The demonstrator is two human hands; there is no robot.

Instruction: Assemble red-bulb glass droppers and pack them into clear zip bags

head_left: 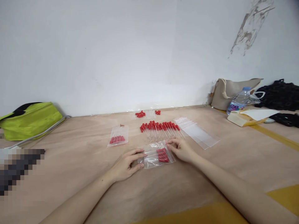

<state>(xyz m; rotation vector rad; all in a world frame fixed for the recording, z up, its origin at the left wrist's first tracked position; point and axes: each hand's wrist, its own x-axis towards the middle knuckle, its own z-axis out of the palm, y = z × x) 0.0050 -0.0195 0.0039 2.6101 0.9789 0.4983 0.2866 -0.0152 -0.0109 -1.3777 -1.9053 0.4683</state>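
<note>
The clear plastic zip bag (pixel 151 164) of red-bulbed droppers (pixel 163 155), just below frame centre, should be kept flat, steadied by the spread left hand (pixel 125 165), its red-lined edge (pixel 172 154) pinched by the right hand (pixel 181 150)

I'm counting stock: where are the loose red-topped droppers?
In the head view, the loose droppers lie near centre, beyond the bag the right hand touches, left of the flat clear bags.
</note>
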